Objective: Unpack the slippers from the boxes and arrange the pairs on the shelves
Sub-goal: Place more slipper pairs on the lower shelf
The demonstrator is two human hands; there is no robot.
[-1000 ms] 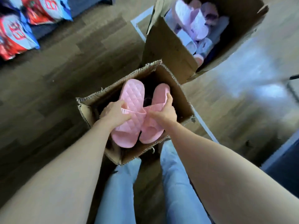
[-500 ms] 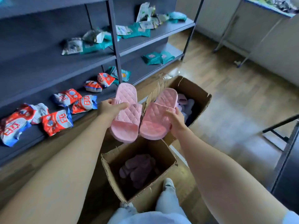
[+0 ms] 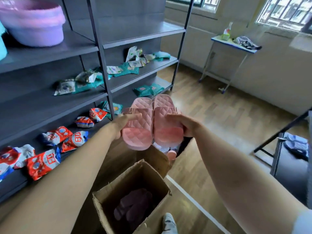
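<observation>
I hold a pair of pink quilted slippers side by side in the air in front of the dark shelving (image 3: 108, 92). My left hand (image 3: 124, 122) grips the left slipper (image 3: 139, 129) at its outer edge. My right hand (image 3: 183, 123) grips the right slipper (image 3: 166, 127) from its outer side. Below them stands an open cardboard box (image 3: 162, 186) with dark purple slippers (image 3: 133, 206) inside. A second, larger box (image 3: 152, 157) behind it is mostly hidden by the pink pair; a few pale slippers (image 3: 170, 152) show in it.
Red and blue packets (image 3: 43, 161) lie along the lowest shelf, teal packets (image 3: 125, 71) on the middle shelves, and a pink basin (image 3: 32, 22) on the upper left shelf. A small white table (image 3: 234, 46) stands by the far wall. A dark frame (image 3: 287, 154) is at the right.
Both hands lifted the pink pair out of the near box and raised it forward toward the shelves. The slippers now lie closer together. My view tilted up from the floor.
</observation>
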